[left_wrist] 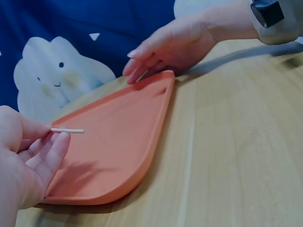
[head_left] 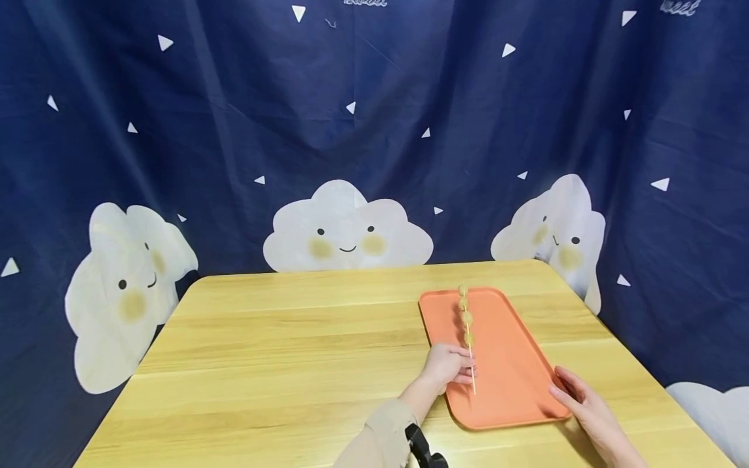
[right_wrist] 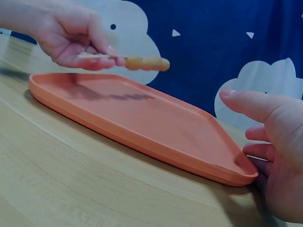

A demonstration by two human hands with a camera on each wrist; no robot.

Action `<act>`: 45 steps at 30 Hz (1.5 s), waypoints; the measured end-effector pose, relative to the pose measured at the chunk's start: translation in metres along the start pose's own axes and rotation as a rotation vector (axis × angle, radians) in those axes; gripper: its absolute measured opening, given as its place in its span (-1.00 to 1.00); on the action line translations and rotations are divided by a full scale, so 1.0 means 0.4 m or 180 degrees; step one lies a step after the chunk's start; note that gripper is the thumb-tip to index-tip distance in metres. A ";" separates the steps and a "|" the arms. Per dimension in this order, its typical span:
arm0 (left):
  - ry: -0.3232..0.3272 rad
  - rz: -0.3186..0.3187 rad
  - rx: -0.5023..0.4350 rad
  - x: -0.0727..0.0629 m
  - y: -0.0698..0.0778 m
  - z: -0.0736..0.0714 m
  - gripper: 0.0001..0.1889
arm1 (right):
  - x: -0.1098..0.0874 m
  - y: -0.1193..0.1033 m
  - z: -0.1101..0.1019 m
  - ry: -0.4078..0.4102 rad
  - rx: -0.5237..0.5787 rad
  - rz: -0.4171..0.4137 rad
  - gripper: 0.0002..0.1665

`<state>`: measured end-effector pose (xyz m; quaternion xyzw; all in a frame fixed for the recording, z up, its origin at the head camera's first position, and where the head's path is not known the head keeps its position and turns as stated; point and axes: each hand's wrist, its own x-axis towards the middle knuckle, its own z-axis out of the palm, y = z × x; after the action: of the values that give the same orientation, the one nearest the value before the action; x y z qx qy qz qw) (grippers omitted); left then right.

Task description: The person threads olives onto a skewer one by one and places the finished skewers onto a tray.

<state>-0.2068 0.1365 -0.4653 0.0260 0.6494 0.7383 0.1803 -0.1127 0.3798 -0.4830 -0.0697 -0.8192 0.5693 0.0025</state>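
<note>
My left hand [head_left: 447,365] pinches the bare stick of a skewer [head_left: 466,318] threaded with several yellowish-brown balls. The skewer is held above the left part of an orange tray [head_left: 509,383], its balls pointing to the far side. In the right wrist view the balls [right_wrist: 147,63] hang clear of the tray and cast a shadow on it. Only the stick's short end [left_wrist: 71,130] shows in the left wrist view. My right hand [head_left: 591,409] is at the tray's near right corner, fingers against the outer rim and thumb raised apart from them.
The tray lies on a light wooden table [head_left: 281,364], toward its right side. A dark blue curtain [head_left: 380,149] with white clouds and triangles hangs behind the table and along both sides.
</note>
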 end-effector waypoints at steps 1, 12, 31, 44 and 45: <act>0.0011 -0.0013 -0.0026 0.001 -0.002 0.004 -0.87 | 0.001 -0.002 0.001 -0.0006 -0.0001 -0.0005 -0.23; 0.0270 -0.0055 -0.0040 -0.007 -0.021 0.044 -0.91 | -0.002 -0.005 0.001 0.0027 0.0027 0.0020 -0.23; 0.0506 -0.0175 0.0403 -0.008 -0.026 0.054 -0.94 | 0.006 0.003 0.010 0.0067 0.0096 -0.0089 -0.26; 0.0339 -0.0167 0.0383 -0.009 -0.019 0.046 -0.94 | 0.007 0.011 0.006 0.0166 0.0199 -0.0307 -0.31; 0.0311 -0.0164 0.0359 -0.009 -0.018 0.044 -0.95 | 0.006 0.011 0.005 0.0173 0.0208 -0.0309 -0.31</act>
<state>-0.1972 0.1527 -0.4687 -0.0167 0.6984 0.6961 0.1656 -0.1149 0.3796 -0.4879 -0.0451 -0.8022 0.5929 0.0547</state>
